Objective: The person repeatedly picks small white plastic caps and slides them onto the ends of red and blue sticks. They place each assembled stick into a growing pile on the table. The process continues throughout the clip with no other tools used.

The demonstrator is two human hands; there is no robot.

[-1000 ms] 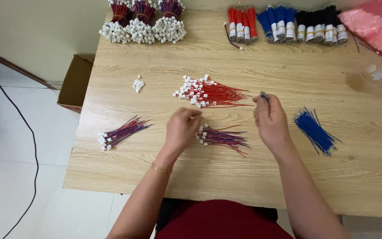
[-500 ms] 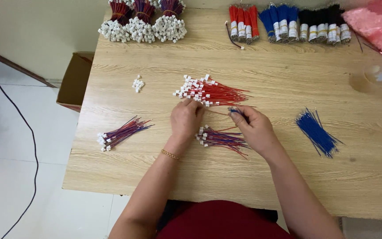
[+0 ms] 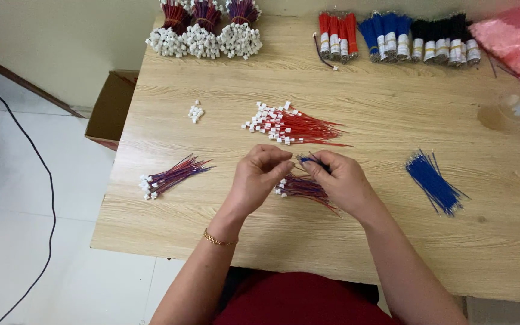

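Both hands, left hand (image 3: 260, 177) and right hand (image 3: 338, 179), pinch a blue wire (image 3: 309, 161) above the wooden table (image 3: 392, 108)

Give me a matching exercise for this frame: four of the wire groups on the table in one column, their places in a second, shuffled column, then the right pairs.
Things:
1. Loose red wires with white connectors
2. Loose blue wires
3. Mixed red-and-blue wires with white connectors
4. Small heap of white connectors

Places:
A. To the right of the right hand
B. Near the table's left edge, left of the left hand
C. Just beyond both hands, mid-table
D. Alone, between the far-left bundles and the mid-table red pile

Pairs: 1-C, 2-A, 3-B, 4-D
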